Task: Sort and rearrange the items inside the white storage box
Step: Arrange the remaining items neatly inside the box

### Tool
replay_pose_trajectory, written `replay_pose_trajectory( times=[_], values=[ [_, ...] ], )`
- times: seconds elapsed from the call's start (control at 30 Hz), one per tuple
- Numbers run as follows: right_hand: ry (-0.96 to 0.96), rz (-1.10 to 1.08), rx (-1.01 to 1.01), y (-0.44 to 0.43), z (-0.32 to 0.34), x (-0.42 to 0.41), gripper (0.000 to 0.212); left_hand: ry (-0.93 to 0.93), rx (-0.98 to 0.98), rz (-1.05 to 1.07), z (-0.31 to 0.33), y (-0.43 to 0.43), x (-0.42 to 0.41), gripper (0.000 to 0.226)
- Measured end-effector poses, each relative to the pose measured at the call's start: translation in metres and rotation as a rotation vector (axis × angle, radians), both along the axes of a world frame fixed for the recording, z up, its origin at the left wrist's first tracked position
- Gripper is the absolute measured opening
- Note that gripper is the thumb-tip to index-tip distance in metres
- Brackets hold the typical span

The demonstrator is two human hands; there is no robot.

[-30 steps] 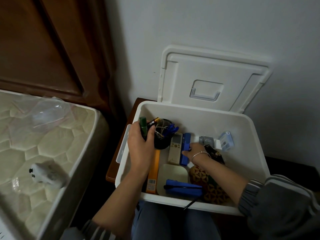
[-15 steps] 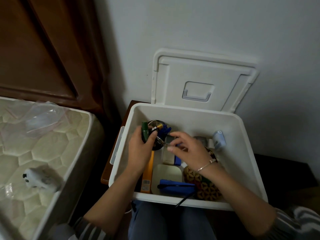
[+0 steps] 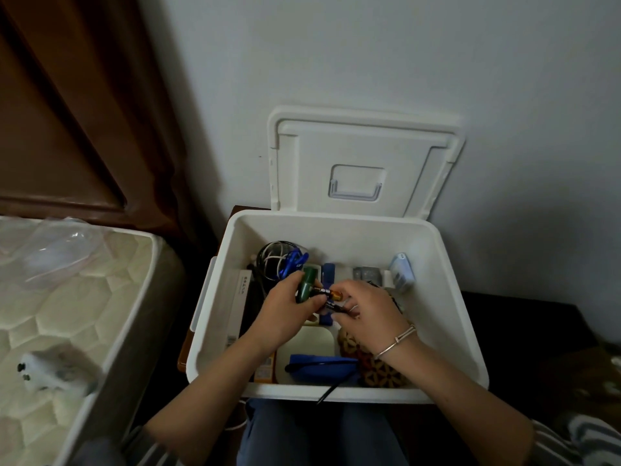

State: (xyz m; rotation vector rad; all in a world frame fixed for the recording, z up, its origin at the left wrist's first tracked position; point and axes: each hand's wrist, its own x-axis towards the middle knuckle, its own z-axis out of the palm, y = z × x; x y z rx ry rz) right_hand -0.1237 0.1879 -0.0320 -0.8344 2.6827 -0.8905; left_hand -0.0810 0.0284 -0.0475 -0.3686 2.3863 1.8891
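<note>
Above the middle of the white storage box (image 3: pixel 336 215), both hands meet, clear of its rim; bare floor lies open along its right wall. Here the left hand (image 3: pixel 285 314) grips a green tube (image 3: pixel 307 287) and an orange-tipped black marker (image 3: pixel 327 292). Just beside it, the right hand (image 3: pixel 373 311) pinches a thin black pen (image 3: pixel 332 307) under the marker.

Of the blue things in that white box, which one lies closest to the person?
The flat dark-blue pouch by the box's front wall; the blue plastic loops and pale-blue pack sit toward the back.
</note>
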Motion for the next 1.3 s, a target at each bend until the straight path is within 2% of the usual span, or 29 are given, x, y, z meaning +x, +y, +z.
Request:
replay_pose_trajectory(
  times=[0.2, 0.5, 0.63, 0.73, 0.8, 0.9, 1.0, 1.13, 1.23, 1.3],
  values=[
    [-0.015, 0.082, 0.117, 0.01, -0.004, -0.01, 0.032, -0.02, -0.011, -0.078, 0.003, 0.011, -0.011, 0.012],
    [-0.217, -0.036, 0.033, 0.042, -0.008, -0.034, 0.014, -0.08, 0.159, -0.172, 0.011, 0.017, -0.031, 0.016],
    [-0.055, -0.25, -0.076, 0.058, -0.008, -0.054, 0.012, -0.111, -0.02, -0.081, 0.007, 0.017, -0.04, 0.014],
    [0.099, -0.368, -0.223, 0.059, -0.004, -0.071, 0.019, -0.274, -0.052, -0.124, -0.004, 0.026, -0.048, 0.018],
    [0.118, -0.436, -0.321, 0.055, -0.005, -0.079, 0.019, -0.388, -0.037, -0.167, -0.014, 0.036, -0.054, 0.018],
    [0.118, -0.504, -0.407, 0.054, -0.01, -0.088, 0.021, -0.441, -0.161, -0.259, -0.031, 0.046, -0.067, 0.012],
    [0.12, -0.538, -0.421, 0.06, -0.016, -0.092, 0.023, -0.432, -0.322, -0.269, -0.049, 0.05, -0.082, 0.024],
    [0.147, -0.544, -0.418, 0.064, -0.019, -0.094, 0.023, -0.384, -0.539, -0.165, -0.066, 0.059, -0.095, 0.026],
    [0.161, -0.538, -0.424, 0.064, -0.019, -0.095, 0.023, -0.3, -0.835, -0.193, -0.069, 0.07, -0.1, 0.029],
    [0.157, -0.541, -0.433, 0.065, -0.02, -0.096, 0.023, -0.249, -0.936, -0.178, -0.071, 0.078, -0.105, 0.028]
  ],
)
